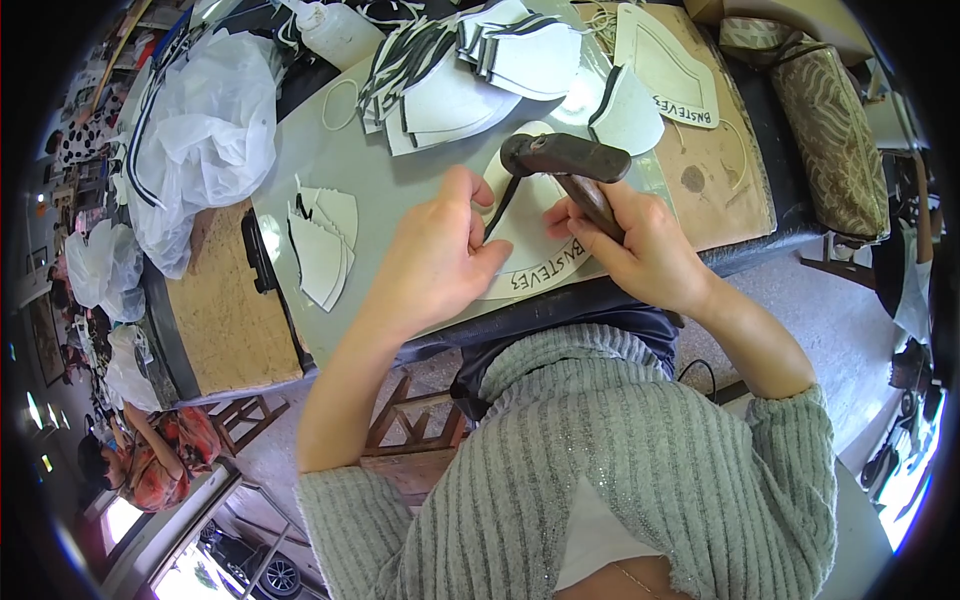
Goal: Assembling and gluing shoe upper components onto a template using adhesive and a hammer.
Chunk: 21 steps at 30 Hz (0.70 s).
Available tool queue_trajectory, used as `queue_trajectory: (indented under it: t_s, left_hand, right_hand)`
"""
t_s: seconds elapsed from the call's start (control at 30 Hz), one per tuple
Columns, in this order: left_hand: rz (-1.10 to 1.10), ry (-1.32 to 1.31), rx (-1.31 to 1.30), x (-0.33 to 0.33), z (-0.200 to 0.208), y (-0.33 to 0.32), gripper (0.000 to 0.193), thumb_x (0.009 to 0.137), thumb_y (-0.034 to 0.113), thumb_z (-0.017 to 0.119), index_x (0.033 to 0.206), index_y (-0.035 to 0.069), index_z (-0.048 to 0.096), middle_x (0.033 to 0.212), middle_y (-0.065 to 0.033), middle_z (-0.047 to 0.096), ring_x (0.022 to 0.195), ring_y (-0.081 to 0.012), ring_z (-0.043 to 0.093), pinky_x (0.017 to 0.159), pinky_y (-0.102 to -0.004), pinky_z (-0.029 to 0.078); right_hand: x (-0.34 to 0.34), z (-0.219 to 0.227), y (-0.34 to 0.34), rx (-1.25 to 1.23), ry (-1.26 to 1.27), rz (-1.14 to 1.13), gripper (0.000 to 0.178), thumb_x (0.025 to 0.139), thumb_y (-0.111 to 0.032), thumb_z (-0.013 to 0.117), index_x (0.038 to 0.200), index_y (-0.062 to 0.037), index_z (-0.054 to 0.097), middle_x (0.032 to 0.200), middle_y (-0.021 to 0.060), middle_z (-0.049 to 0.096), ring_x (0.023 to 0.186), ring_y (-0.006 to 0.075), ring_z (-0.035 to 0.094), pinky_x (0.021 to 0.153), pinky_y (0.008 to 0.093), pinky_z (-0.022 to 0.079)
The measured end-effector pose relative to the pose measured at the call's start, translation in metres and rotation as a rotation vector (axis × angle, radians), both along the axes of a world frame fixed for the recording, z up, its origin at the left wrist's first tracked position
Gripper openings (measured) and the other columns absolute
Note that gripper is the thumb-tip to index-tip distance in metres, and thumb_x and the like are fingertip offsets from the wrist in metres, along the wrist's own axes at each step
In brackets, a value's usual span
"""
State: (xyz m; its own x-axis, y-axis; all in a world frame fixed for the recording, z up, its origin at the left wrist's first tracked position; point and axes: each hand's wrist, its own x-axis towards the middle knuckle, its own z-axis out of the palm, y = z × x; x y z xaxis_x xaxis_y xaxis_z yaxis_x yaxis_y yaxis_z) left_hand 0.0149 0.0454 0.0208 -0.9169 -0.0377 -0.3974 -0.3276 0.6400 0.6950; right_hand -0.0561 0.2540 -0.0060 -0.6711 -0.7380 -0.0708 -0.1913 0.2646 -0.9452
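My right hand is wrapped round the wooden handle of a hammer. Its dark metal head hovers over a white, curved template piece with dark lettering along its near edge. Opposite it, my left hand has thumb and fingers bent together at the near end of a narrow black strip. That strip runs up toward the hammer head along the edge of a pale piece, partly hidden by the hammer and my fingers. Just beyond, a stack of white curved pieces with black edging fans out.
Another lettered white template lies on a brown board. White cut pieces sit left of my arm. Plastic bags crowd the left side, a white bottle the far edge, a patterned roll the right. Another person sits at lower left.
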Motion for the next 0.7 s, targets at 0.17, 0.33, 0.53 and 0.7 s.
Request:
queue_trajectory:
  t_s: [0.17, 0.33, 0.53, 0.7]
  left_hand:
    - [-0.052, 0.017, -0.062, 0.001, 0.000, -0.001, 0.036, 0.077, 0.010, 0.072, 0.103, -0.001, 0.047, 0.062, -0.0111, 0.057, 0.062, -0.0302, 0.061, 0.060, -0.0411, 0.045]
    - [0.039, 0.056, -0.253, 0.018, -0.008, -0.006, 0.046, 0.078, 0.029, 0.078, 0.098, 0.000, 0.049, 0.062, -0.0118, 0.055, 0.057, -0.0303, 0.057, 0.058, -0.0401, 0.045]
    - [-0.061, 0.693, -0.406, 0.051, -0.030, 0.006, 0.043, 0.079, 0.029, 0.077, 0.102, -0.001, 0.057, 0.090, -0.0129, 0.064, 0.083, -0.0264, 0.063, 0.072, -0.0357, 0.050]
    - [-0.290, 0.604, -0.359, 0.058, -0.046, 0.032, 0.065, 0.077, 0.026, 0.076, 0.132, 0.000, 0.053, 0.137, -0.0192, 0.051, 0.129, -0.0346, 0.048, 0.107, -0.0454, 0.039]
  right_hand:
    - [0.001, -0.004, 0.000, -0.010, -0.008, -0.010, 0.020, 0.089, 0.000, 0.055, 0.109, 0.0019, 0.052, 0.090, 0.0142, 0.071, 0.086, 0.0309, 0.070, 0.073, 0.0362, 0.054]
    - [0.000, -0.004, 0.000, -0.019, -0.011, -0.004, 0.018, 0.089, 0.000, 0.055, 0.107, 0.0024, 0.052, 0.090, 0.0144, 0.071, 0.087, 0.0292, 0.070, 0.075, 0.0355, 0.054]
    - [0.001, -0.006, 0.001, -0.037, -0.026, 0.003, 0.018, 0.089, 0.000, 0.055, 0.107, 0.0016, 0.052, 0.091, 0.0144, 0.071, 0.089, 0.0279, 0.071, 0.076, 0.0348, 0.055]
    - [-0.001, -0.007, 0.000, -0.045, -0.028, 0.001, 0.016, 0.091, -0.003, 0.056, 0.106, 0.0016, 0.053, 0.090, 0.0129, 0.070, 0.086, 0.0262, 0.071, 0.073, 0.0340, 0.054]
